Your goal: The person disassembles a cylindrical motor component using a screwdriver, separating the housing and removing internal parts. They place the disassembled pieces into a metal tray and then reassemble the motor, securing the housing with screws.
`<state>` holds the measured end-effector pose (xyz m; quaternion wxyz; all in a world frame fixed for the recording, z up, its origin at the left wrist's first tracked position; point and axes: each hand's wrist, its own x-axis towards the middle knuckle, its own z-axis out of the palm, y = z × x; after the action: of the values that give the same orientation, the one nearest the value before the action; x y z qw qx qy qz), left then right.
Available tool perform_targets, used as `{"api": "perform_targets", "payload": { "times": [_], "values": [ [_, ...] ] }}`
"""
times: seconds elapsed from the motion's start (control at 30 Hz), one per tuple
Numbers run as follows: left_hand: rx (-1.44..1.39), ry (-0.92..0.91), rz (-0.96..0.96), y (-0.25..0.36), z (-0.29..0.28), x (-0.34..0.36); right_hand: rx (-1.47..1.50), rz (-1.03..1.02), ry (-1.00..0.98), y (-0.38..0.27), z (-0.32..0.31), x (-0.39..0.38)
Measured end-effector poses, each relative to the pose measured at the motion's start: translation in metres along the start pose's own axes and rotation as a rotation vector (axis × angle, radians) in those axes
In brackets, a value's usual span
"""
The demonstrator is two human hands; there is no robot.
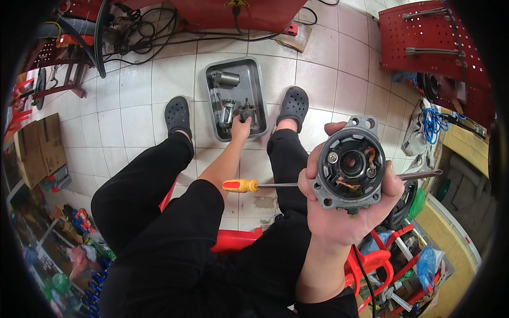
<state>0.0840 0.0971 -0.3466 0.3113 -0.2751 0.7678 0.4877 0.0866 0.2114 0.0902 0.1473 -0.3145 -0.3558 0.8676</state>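
My right hand point(344, 217) grips a round cast-metal housing point(334, 138) with copper leads, screws and a centre hole showing inside, plus a long screwdriver point(238, 185) with a yellow-and-red handle, lying crosswise behind the housing. My left hand point(240, 127) reaches into a metal tray point(209, 114) on the floor between my feet, its fingers on a small metal part with a shaft point(248, 108). Beside that lie an upright-looking toothed metal part point(228, 108) and a metal cylinder point(228, 78).
Red cabinets point(236, 10) and perforated red panels point(435, 37) surround the tiled floor point(175, 79), with tangled black cables point(143, 42). Cardboard boxes point(37, 143) stand left. A red plastic seat point(233, 238) is under me; clutter and bags point(427, 265) crowd both sides.
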Motion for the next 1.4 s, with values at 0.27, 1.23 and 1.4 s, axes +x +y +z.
{"api": "perform_targets", "payload": {
  "times": [0.27,1.23,1.4],
  "values": [
    [0.433,-0.152,0.156,0.020,-0.016,-0.009,-0.001,0.003,0.004,-0.001,-0.004,0.002],
    [0.346,-0.137,0.278,0.001,-0.018,-0.006,-0.026,0.027,0.025,0.009,0.010,0.006],
    [0.580,-0.201,0.237,0.018,-0.012,-0.022,-0.021,0.017,0.009,0.009,0.007,0.005]
  ]
}}
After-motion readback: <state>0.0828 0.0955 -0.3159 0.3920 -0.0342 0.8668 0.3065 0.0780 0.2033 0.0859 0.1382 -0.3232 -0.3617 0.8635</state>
